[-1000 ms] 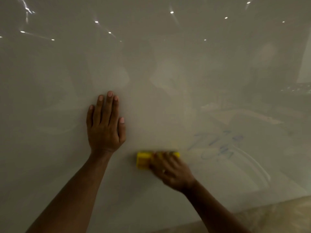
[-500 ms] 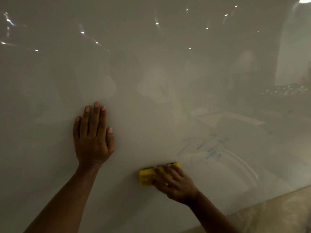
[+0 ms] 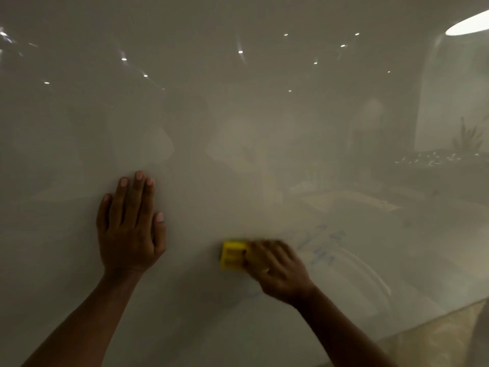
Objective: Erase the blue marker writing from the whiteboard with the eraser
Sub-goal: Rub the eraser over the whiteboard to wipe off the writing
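A glossy whiteboard (image 3: pixel 238 128) fills almost the whole view. Faint, smeared blue marker writing (image 3: pixel 321 246) shows low on the board, right of centre, and a paler blue smudge (image 3: pixel 246 298) lies under my right wrist. My right hand (image 3: pixel 277 271) grips a yellow eraser (image 3: pixel 232 255) and presses it flat on the board just left of the writing; only the eraser's left end shows past my fingers. My left hand (image 3: pixel 131 229) rests flat on the board further left, fingers together and pointing up, holding nothing.
The board's lower edge (image 3: pixel 412 331) runs diagonally across the bottom right corner, with a tan surface (image 3: pixel 436 348) below it. The board mirrors ceiling lights and dim room shapes. Curved wipe streaks (image 3: pixel 370 274) arc to the right of the writing.
The view has shifted, so board and writing sit differently in frame. My right hand with the eraser stays just left of the writing, blurred by motion. My left hand keeps its place on the board.
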A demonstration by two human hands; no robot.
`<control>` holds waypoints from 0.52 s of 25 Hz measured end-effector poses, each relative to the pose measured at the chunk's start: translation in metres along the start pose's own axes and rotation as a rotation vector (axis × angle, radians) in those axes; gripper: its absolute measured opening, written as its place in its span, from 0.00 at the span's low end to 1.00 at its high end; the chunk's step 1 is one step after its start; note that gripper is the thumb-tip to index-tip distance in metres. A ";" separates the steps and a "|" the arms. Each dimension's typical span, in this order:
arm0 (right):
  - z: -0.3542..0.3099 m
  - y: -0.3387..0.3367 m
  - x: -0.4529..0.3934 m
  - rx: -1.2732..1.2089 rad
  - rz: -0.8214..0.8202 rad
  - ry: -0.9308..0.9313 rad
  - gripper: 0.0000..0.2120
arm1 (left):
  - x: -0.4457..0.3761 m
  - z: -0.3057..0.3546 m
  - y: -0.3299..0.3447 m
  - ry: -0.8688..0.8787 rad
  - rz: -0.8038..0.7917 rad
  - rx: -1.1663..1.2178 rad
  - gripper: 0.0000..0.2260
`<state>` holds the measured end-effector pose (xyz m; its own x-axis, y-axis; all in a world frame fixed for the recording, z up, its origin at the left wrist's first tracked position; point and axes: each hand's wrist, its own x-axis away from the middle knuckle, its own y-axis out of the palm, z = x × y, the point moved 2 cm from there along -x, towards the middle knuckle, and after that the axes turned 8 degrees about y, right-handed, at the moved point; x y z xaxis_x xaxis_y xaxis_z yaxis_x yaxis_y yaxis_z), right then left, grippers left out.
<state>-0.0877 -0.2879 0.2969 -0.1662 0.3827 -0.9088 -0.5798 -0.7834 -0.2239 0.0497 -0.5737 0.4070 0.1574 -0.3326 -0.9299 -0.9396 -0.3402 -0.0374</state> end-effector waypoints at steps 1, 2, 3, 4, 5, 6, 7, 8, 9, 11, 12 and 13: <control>0.011 -0.004 -0.009 0.040 0.066 0.126 0.21 | 0.001 0.000 0.000 0.004 0.003 0.001 0.28; 0.014 -0.005 -0.014 0.037 0.134 0.236 0.22 | 0.001 0.000 0.000 0.007 0.007 0.002 0.28; 0.009 -0.001 -0.015 0.006 0.168 0.306 0.22 | 0.001 0.000 0.000 0.008 0.010 0.001 0.29; -0.002 0.007 -0.012 -0.041 0.149 0.312 0.21 | 0.001 0.000 0.000 0.006 0.008 -0.004 0.29; -0.019 0.015 -0.007 -0.082 0.094 0.211 0.19 | 0.000 0.000 0.000 0.005 0.003 -0.010 0.29; -0.031 0.017 -0.002 -0.101 0.026 0.026 0.15 | 0.000 0.000 0.000 0.006 -0.001 -0.015 0.29; -0.032 0.015 -0.001 -0.121 -0.068 -0.152 0.12 | 0.000 0.001 -0.001 0.007 -0.005 -0.017 0.29; -0.023 0.008 -0.004 -0.118 -0.105 -0.271 0.11 | -0.001 0.001 -0.002 0.010 -0.008 -0.011 0.29; -0.008 -0.001 -0.013 -0.063 -0.067 -0.292 0.12 | -0.001 0.001 -0.002 0.016 -0.010 -0.004 0.29; 0.027 -0.012 -0.030 0.058 0.101 0.014 0.19 | 0.001 0.000 0.000 0.021 -0.020 -0.022 0.29; 0.039 -0.017 -0.037 0.050 0.192 0.262 0.21 | 0.001 0.000 0.002 0.021 -0.024 -0.037 0.29; 0.043 -0.017 -0.041 0.016 0.260 0.445 0.22 | 0.000 0.000 0.003 0.019 -0.027 -0.047 0.29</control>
<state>-0.1046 -0.2693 0.3534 0.0469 -0.0723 -0.9963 -0.5771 -0.8160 0.0321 0.0464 -0.5746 0.4063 0.1890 -0.3395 -0.9214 -0.9198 -0.3898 -0.0450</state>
